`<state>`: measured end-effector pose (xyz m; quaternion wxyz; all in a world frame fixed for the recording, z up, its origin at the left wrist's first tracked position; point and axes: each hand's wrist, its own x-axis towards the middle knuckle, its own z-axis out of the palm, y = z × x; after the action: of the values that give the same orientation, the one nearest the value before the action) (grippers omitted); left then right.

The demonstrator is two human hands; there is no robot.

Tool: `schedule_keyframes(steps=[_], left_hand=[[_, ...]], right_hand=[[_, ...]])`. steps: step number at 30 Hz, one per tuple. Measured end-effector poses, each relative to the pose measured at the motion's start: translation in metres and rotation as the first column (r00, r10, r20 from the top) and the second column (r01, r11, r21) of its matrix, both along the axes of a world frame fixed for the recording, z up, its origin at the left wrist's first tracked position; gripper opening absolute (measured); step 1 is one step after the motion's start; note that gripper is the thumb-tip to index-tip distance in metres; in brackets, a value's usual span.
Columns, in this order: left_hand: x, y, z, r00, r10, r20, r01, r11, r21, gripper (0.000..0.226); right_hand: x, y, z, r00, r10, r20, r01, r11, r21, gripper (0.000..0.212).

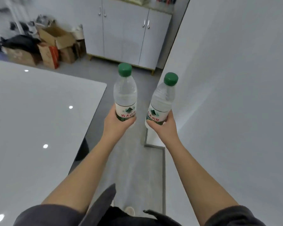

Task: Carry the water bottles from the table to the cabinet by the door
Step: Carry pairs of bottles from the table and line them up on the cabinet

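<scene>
Nearest the camera, dark soft-cloth sleeves (47,216) are ending above two bare forearms, which are stretching forward just right of the tabletop (39,119), a glossy white slab with a rounded corner that is reflecting small bright spots of light. Right of that tabletop's edge, the left grip (116,123) is curling its fingers around the left water bottle (125,95), clamped on the labelled band. Further right, the right grip (163,126) is clamped the same way on the right water bottle (163,98). Both bottles are clear plastic cylinders tapering to a rounded shoulder, each wearing a white-and-green label with red characters and a round green cap. The left one is standing nearly upright and the right one is leaning to the right. They are hanging in the air over the smooth grey floor (134,168), off the tabletop and apart from each other. A plain matt white wall (235,79) is running along well right of the tabletop. Beyond the tabletop's far corner, the flat-fronted pale grey cabinet (124,35) is standing on short wooden legs, its doors carrying small metal handles. Beyond the tabletop's far edge, open brown cardboard boxes (56,39) are lying heaped.
</scene>
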<state>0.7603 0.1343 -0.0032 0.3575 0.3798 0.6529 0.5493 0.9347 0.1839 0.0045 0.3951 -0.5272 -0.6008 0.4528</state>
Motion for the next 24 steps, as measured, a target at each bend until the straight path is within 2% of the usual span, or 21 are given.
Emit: schedule_keyframes(steps=[6,11,17,24], left_hand=[[-0.01,0.056,0.126,0.989,-0.145,0.037,0.129,0.949,0.289,0.044],[-0.019,0.07,0.199,0.966,-0.257,0.031,0.223,0.888,0.402,0.038],[-0.023,0.074,0.25,0.963,-0.27,-0.015,0.246,0.849,0.468,0.037],[-0.026,0.078,0.272,0.942,-0.334,0.011,0.279,0.804,0.524,0.042]], right_hand=[[-0.005,0.031,0.113,0.978,-0.02,-0.206,0.064,0.976,0.21,0.055],[-0.008,0.043,0.184,0.957,0.016,-0.29,0.088,0.936,0.34,0.054],[-0.014,0.05,0.223,0.925,0.011,-0.379,0.152,0.905,0.397,0.049],[-0.014,0.055,0.246,0.9,-0.009,-0.437,0.213,0.882,0.42,0.048]])
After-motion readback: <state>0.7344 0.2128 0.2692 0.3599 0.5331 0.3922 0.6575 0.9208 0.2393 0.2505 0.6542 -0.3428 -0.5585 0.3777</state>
